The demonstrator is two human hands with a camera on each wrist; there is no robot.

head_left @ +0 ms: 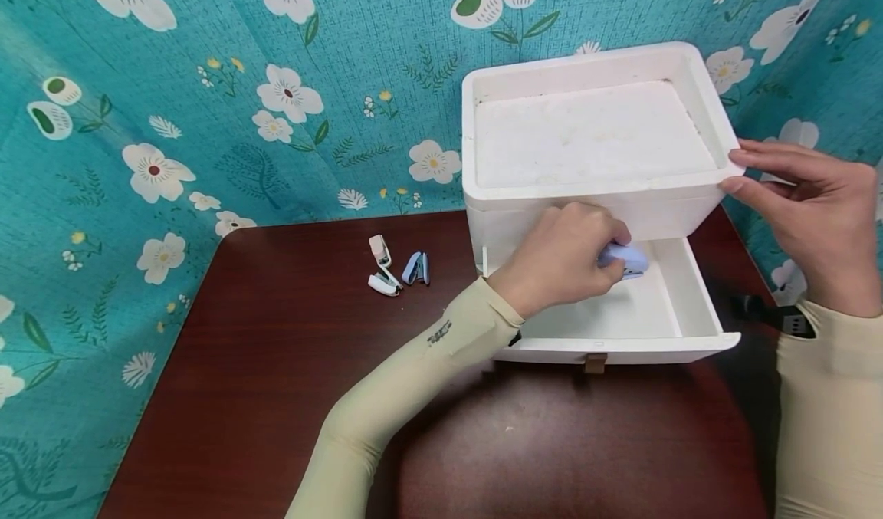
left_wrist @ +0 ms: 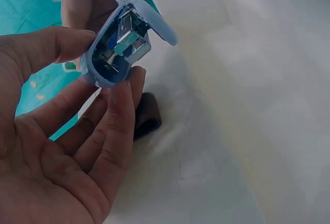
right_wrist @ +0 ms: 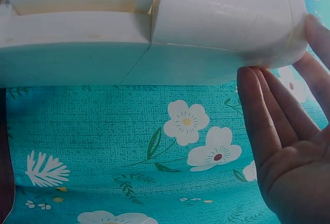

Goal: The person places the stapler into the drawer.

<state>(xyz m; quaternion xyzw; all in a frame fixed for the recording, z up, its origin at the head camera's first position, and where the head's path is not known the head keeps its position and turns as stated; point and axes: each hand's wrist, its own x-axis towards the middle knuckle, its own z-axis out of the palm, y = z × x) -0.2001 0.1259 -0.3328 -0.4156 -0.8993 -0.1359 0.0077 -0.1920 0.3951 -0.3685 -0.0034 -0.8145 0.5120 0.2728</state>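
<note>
And here's the left hand (head_left: 569,254), right of centre in the head view, with a blue stapler (head_left: 624,261) in its grip, over the pulled-out drawer (head_left: 662,345) of a white box (head_left: 662,212). Whether the stapler touches the drawer floor, I can't tell.

Look at the left wrist view, upper left: thumb on one side of the casing, fingertips on the other, palm clear of it. A neat pinch, the digits parted only by the stapler's width!

How will it handle? Light, I'd judge, with a stiff, smooth shell that might slide a little in dry fingers. The top arm is swung away from the body, metal showing between, so that hinge looks the fragile spot; squeeze there and the two halves could fold together. The solid lower casing is the place to hold, and that's just where thumb and fingers are.

Over to the right edge of the head view: the right hand (head_left: 824,212) rests at the box's corner, fingers fairly straight, thumb apart from them, touching the rim and carrying nothing.

And left of the box, mid-frame on the bench (head_left: 290,350), a small blue stapler (head_left: 415,268) sits just beside a white stapler (head_left: 384,283) and a pale pink stapler (head_left: 380,250).
</note>
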